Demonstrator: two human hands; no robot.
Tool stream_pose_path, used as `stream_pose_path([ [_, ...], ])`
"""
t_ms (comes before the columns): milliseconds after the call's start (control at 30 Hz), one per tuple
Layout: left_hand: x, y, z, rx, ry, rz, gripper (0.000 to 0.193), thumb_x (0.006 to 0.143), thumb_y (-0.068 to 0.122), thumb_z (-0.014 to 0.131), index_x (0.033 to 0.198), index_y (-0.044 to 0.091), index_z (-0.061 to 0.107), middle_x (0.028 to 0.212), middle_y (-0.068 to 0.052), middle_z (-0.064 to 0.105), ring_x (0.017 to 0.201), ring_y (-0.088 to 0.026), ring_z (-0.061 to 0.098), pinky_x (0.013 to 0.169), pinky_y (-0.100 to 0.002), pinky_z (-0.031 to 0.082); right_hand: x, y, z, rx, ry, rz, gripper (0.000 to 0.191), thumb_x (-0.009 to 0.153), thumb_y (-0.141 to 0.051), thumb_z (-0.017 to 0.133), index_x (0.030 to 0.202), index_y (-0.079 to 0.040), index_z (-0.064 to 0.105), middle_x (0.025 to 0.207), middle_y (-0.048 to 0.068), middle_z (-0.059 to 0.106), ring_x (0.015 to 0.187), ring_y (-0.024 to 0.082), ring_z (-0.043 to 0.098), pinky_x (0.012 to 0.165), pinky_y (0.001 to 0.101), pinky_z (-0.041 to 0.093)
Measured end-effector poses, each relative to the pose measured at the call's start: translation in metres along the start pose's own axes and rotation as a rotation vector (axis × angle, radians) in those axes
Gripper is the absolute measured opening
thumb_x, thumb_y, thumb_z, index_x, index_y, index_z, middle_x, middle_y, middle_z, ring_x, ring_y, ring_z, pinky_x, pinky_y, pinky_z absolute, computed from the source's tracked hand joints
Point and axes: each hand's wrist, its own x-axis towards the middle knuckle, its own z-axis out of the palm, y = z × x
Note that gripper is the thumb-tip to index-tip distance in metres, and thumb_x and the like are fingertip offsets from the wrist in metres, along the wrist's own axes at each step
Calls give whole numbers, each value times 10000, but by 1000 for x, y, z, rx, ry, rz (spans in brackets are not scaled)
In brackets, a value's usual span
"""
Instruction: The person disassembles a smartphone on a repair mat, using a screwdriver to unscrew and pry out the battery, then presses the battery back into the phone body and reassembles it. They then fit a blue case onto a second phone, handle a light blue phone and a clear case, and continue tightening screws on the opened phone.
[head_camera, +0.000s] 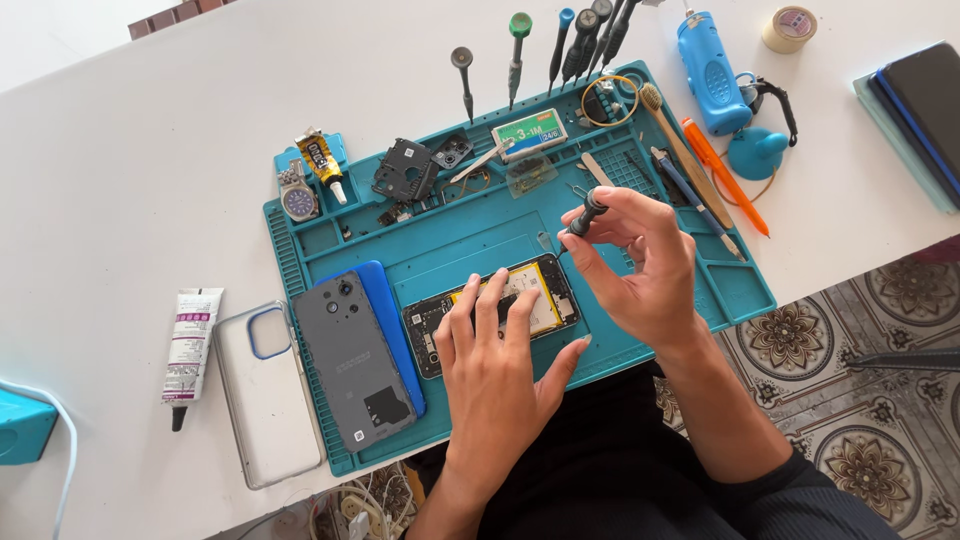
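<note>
Both our hands are busy over the blue mat (735, 290) on the white surface (120, 170). Our left hand (495, 375) lies flat with open fingers on the opened phone (545, 295), pressing it down so it stays put in the middle of the mat. Our right hand (640, 265) pinches a small black screwdriver (587, 214) by its top, just above the phone's upper edge. We think the phone is light and thin, and its bare insides look easy to hurt, so it is best held by its edges with a soft touch. We think the screwdriver is light and hard, best gripped at its thick handle. A grey back cover (350, 360) lies just beside the phone.
</note>
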Motion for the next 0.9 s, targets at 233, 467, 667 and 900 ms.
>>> stream_pose_path([
  [233, -1, 0, 0, -8, -7, -5, 628, 871, 501, 761, 1285, 44, 645, 1421, -182, 545, 1387, -388, 427, 1108, -507, 303, 0, 0, 1, -10, -26, 13, 470, 982, 68, 734, 1358, -11, 462, 1145, 170, 711, 1051, 199, 750, 934, 326, 655],
  [467, -1, 0, 0, -7, -4, -2, 635, 869, 502, 759, 1288, 40, 641, 1426, -186, 543, 1387, -391, 424, 1110, -508, 301, -1, 2, 1, -23, -48, 15, 453, 981, 58, 732, 1337, -17, 462, 1140, 158, 720, 1036, 188, 758, 915, 318, 657],
  [667, -1, 0, 0, -4, -7, -4, 635, 874, 508, 755, 1289, 42, 638, 1423, -185, 544, 1386, -390, 425, 1108, -508, 300, 0, 2, 1, -24, -56, 4, 454, 977, 58, 737, 1332, -16, 464, 1140, 158, 719, 1043, 198, 757, 911, 318, 660],
  [900, -1, 0, 1, 0, -8, 0, 644, 873, 512, 755, 1297, 43, 632, 1425, -191, 536, 1387, -398, 422, 1103, -514, 300, 5, -2, 3, -238, -23, -214, 531, 878, 33, 865, 1249, -39, 492, 975, 128, 697, 883, 197, 739, 755, 296, 634],
])
